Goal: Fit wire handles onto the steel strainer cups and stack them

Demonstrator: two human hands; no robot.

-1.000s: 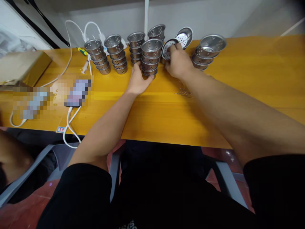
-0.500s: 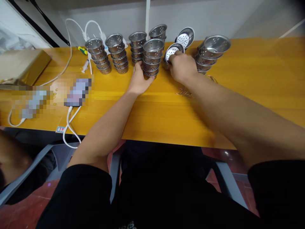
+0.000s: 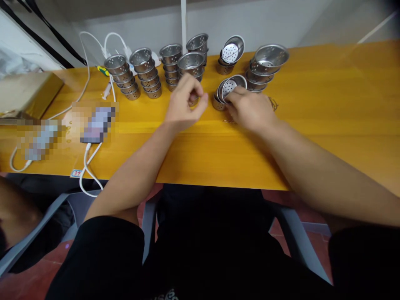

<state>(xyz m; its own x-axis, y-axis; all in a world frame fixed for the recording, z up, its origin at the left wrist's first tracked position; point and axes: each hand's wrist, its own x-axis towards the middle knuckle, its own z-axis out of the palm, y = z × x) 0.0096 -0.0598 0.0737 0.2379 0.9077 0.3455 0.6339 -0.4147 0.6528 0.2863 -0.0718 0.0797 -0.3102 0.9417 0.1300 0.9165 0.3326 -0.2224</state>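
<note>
So the right hand [image 3: 255, 109] has its fingertips hooked over the near rim of some tilted perforated steel cups [image 3: 229, 86], pinching the edge. They're nested and leaning, mouths up, so I guess the rim is just the handiest bit to grab. Can't see where the thumb sits under there.

Left of that grip, the left hand [image 3: 183, 106] is loosely curled, thumb a bit apart from the fingers, nothing in it that I can see. It's right in front of an upright cup stack [image 3: 191, 62] and hides most of it.

Just right of the grip there's some bent gold wire [image 3: 273, 104], and beyond that a leaning cup stack [image 3: 267, 64]. Behind the grip, another tilted cup [image 3: 231, 53] rests on a lower cup. Farther left, 2 neat columns [image 3: 125, 77] [image 3: 146, 75] stand upright, nested presumably to save bench space.

Writing: way left of both hands, a sticker [image 3: 76, 173] at the table edge looks like "39" in red. The shirt lettering [image 3: 168, 295] is cut off, and the phone [image 3: 97, 125] screen's pixelated. No brands readable.
</note>
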